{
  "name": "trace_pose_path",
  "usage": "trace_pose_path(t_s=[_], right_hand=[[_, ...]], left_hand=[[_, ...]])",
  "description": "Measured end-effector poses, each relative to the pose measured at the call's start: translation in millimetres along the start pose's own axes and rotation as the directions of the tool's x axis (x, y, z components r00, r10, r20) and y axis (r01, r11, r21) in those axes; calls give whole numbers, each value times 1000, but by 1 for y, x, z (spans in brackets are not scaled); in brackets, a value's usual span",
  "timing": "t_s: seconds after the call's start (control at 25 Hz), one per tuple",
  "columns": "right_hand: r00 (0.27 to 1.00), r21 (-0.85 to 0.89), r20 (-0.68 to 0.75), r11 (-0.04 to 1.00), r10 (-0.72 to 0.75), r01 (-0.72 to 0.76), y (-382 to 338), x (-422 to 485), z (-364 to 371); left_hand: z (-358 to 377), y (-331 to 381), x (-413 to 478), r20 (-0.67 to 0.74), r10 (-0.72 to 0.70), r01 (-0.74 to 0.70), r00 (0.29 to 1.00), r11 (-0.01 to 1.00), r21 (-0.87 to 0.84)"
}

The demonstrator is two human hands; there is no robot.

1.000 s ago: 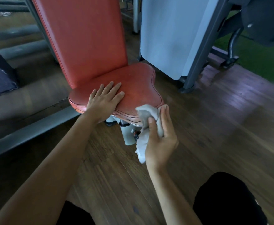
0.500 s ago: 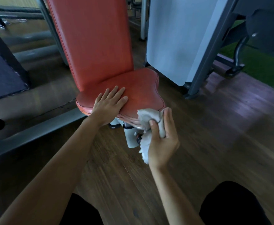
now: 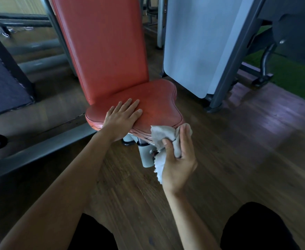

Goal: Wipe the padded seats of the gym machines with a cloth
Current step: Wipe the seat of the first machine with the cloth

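A red padded seat (image 3: 159,103) with a tall red backrest (image 3: 104,44) stands in front of me on a grey post (image 3: 145,156). My left hand (image 3: 122,118) lies flat on the front left part of the seat, fingers straight. My right hand (image 3: 178,159) holds a crumpled white cloth (image 3: 161,136) between thumb and fingers, just below the seat's front edge. The cloth's top touches that edge and its loose end hangs down past my palm.
A pale grey machine panel (image 3: 193,44) on a dark frame (image 3: 225,87) stands to the right of the seat. A dark pad (image 3: 1,82) and grey floor rails (image 3: 39,147) lie to the left. The floor is dark wood (image 3: 238,159); green turf (image 3: 292,74) is at far right.
The view has drawn closer to the seat and shifted. My right hand with the cloth has risen a little toward the seat's front edge. My left hand stays flat on the seat.
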State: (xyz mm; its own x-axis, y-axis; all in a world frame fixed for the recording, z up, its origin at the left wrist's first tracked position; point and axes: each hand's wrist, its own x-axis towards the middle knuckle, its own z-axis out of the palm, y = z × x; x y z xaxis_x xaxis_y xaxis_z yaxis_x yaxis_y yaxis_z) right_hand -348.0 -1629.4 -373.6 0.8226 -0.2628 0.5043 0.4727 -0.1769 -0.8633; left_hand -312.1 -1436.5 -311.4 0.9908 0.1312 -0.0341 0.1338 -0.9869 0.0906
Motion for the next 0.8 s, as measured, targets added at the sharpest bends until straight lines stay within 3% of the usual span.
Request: trace_pose_path(t_s=[0.08, 0.24, 0.36, 0.44, 0.56, 0.68, 0.8], right_hand=[[999, -5, 50, 1000, 22, -21, 5, 18, -8], [939, -80, 305, 987, 159, -141, -4, 66, -34], [927, -180, 369, 984, 67, 0, -25, 87, -40], [902, -165, 428, 976, -61, 144, -44, 97, -29], [730, -165, 654, 905, -197, 392, -70, 114, 6], [532, -254, 839, 787, -110, 563, -72, 116, 27], [529, -245, 843, 807, -96, 537, -55, 112, 17]], left_hand=[[0, 0, -1, 3, -2, 2, 1000, 1000, -9], [0, 0, -2, 7, -8, 8, 1000, 1000, -6], [0, 3, -5, -42, -42, 35, 998, 988, -153], [3, 0, -6, -107, -89, 40, 990, 919, -392], [3, -7, -13, -169, -172, -6, 971, 685, -728], [-4, -9, -24, -149, -234, 20, 961, 595, -803], [-10, -10, -27, -81, -242, 57, 967, 516, -855]])
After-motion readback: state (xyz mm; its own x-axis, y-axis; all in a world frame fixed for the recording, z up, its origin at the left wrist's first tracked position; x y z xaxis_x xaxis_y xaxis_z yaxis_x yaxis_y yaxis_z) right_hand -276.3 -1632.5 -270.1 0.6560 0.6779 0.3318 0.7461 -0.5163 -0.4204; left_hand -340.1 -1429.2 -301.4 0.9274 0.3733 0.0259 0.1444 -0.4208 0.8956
